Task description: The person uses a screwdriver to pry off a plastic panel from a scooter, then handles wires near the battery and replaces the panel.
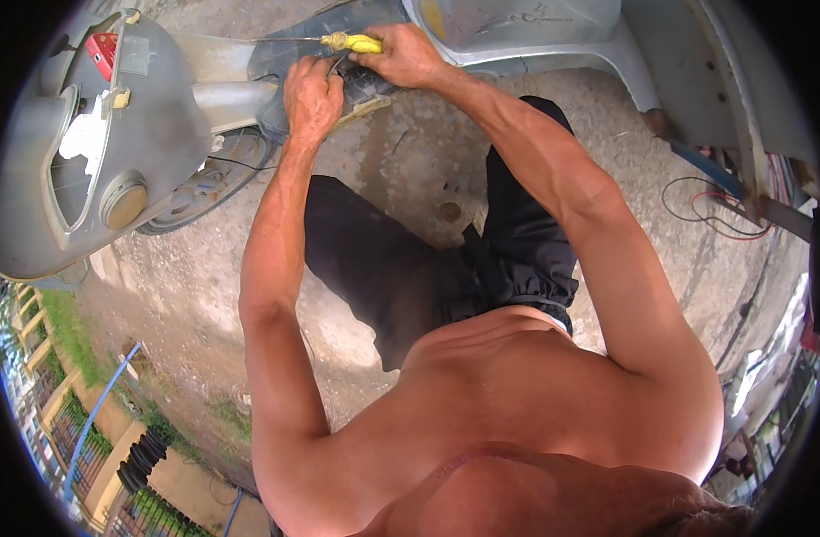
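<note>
My right hand [399,55] is closed round the yellow handle of a screwdriver [340,41]. The thin metal shaft points left across a grey scooter's body. Just left of and nearer than it, my left hand [313,97] has its fingers curled over the edge of the scooter's dark footboard [284,54]. A small dark thin piece shows by its fingertips; what the fingers pinch, if anything, is hidden. Both hands are close together, with the screwdriver handle just beyond the left fingertips.
The scooter's grey front panel [159,134] stands at left, with a red device [101,54] on top and a wheel [199,192] below. Its grey rear body [526,31] is at far right. Loose wires [718,215] lie on the concrete at right. A blue hose [97,416] runs at lower left.
</note>
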`<control>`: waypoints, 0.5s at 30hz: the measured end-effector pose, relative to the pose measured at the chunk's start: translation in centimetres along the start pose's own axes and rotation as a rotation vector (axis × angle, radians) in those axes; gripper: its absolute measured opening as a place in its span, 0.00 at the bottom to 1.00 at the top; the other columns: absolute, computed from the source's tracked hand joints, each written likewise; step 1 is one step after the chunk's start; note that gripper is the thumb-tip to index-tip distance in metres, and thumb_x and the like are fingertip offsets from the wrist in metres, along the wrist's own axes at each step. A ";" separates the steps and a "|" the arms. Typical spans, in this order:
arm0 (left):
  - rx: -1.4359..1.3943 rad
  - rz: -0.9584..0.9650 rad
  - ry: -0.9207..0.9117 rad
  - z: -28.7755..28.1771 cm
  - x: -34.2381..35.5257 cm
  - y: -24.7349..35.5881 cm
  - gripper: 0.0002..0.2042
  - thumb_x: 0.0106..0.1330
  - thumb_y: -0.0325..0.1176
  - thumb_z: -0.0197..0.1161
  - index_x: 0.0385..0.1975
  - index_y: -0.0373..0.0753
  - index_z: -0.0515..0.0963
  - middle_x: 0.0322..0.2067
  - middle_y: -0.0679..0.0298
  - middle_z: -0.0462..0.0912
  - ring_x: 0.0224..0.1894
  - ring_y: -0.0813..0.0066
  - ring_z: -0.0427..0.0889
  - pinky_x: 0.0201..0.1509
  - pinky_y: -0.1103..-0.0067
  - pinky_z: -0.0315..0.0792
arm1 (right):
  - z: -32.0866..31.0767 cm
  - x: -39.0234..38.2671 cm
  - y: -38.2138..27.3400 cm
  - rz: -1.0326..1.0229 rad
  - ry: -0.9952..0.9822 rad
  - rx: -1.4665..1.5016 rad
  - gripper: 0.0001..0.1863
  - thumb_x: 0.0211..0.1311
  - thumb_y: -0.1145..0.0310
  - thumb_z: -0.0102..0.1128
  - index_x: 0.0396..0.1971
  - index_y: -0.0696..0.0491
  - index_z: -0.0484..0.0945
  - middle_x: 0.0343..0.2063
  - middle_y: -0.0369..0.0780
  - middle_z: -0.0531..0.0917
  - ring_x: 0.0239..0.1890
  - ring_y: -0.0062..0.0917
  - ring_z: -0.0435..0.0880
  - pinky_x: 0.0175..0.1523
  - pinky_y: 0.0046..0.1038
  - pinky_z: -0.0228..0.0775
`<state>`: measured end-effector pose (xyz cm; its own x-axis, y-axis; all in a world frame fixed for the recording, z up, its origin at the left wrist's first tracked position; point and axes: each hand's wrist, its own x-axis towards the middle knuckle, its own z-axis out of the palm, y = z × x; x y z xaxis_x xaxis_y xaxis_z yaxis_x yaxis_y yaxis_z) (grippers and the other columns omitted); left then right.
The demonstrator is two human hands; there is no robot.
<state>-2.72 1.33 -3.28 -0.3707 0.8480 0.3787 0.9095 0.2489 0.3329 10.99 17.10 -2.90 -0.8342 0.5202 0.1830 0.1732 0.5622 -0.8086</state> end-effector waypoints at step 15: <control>-0.101 0.009 0.010 0.1 0.0 -0.5 0.13 0.59 0.28 0.59 0.40 0.31 0.84 0.40 0.47 0.82 0.45 0.44 0.78 0.53 0.59 0.72 | 1.3 0.4 0.6 -0.035 0.107 -0.075 0.19 0.60 0.51 0.70 0.37 0.52 0.85 0.27 0.50 0.85 0.32 0.49 0.85 0.38 0.45 0.74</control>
<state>-3.18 1.30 -3.56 -0.3649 0.8451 0.3907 0.8895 0.1926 0.4143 10.06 16.81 -4.05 -0.7803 0.5630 0.2722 0.1871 0.6255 -0.7575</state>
